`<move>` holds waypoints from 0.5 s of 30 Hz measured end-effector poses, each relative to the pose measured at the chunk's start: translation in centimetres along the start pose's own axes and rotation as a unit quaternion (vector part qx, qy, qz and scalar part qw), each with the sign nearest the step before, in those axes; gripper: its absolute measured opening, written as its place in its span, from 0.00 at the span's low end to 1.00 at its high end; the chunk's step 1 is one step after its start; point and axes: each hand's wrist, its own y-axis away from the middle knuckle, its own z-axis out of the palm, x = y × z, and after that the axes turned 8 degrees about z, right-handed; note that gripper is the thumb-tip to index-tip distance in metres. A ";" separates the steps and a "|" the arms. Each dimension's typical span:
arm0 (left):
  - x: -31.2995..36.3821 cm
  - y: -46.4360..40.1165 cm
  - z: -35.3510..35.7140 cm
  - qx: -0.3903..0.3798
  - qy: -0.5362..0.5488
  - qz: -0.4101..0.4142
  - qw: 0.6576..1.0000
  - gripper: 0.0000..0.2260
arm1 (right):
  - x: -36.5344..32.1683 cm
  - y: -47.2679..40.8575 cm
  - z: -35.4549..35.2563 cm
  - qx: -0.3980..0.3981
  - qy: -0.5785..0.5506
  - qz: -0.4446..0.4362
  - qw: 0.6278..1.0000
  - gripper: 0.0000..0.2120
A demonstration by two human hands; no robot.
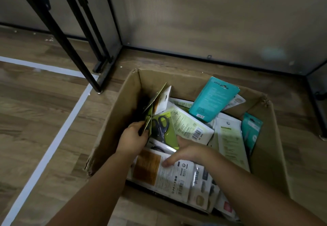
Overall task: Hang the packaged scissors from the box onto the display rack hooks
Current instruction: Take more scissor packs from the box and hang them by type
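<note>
An open cardboard box point(122, 112) on the floor holds several packaged scissors. My left hand point(131, 139) grips a small bunch of upright green-edged packs point(155, 100) against the box's left wall. My right hand point(187, 152) reaches into the box; its thumb presses on a white and brown pack point(159, 174), and its fingers reach under a green pack with black scissors point(164, 128). Teal packs point(212, 98) lean at the far side. No rack hook is in view.
Black metal legs point(74, 48) of a stand rise at the left behind the box. A pale wall panel point(203, 22) with a black frame runs along the back and right. White tape lines point(58, 133) cross the wooden floor on the left.
</note>
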 end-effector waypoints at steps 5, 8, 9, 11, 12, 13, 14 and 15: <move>0.9 0.5 0.3 0.020 0.047 -0.047 0.998 0.15 | 0.3 0.7 1.4 0.046 -0.097 -0.041 0.993 0.44; 0.8 0.8 -0.1 0.011 0.062 -0.055 0.996 0.14 | 0.5 1.3 1.4 0.071 -0.133 -0.056 0.987 0.37; 0.7 0.8 -0.3 0.006 0.079 -0.060 0.995 0.14 | 0.7 1.6 1.2 0.079 -0.142 -0.059 0.985 0.35; 0.6 0.8 -0.9 0.004 0.142 -0.074 0.987 0.15 | 1.0 2.5 0.5 0.092 -0.153 -0.073 0.981 0.33; 0.8 0.8 -1.1 0.011 0.174 -0.079 0.981 0.17 | 1.3 3.0 0.2 0.099 -0.156 -0.082 0.979 0.32; 1.1 1.0 -1.2 0.021 0.198 -0.080 0.977 0.18 | 1.4 3.5 0.0 0.103 -0.157 -0.090 0.978 0.33; 1.4 1.2 -1.2 0.032 0.215 -0.076 0.973 0.19 | 1.6 4.1 -0.2 0.107 -0.159 -0.097 0.977 0.34; 1.8 1.4 -1.1 0.044 0.224 -0.066 0.971 0.19 | 1.7 4.6 -0.3 0.110 -0.163 -0.104 0.975 0.35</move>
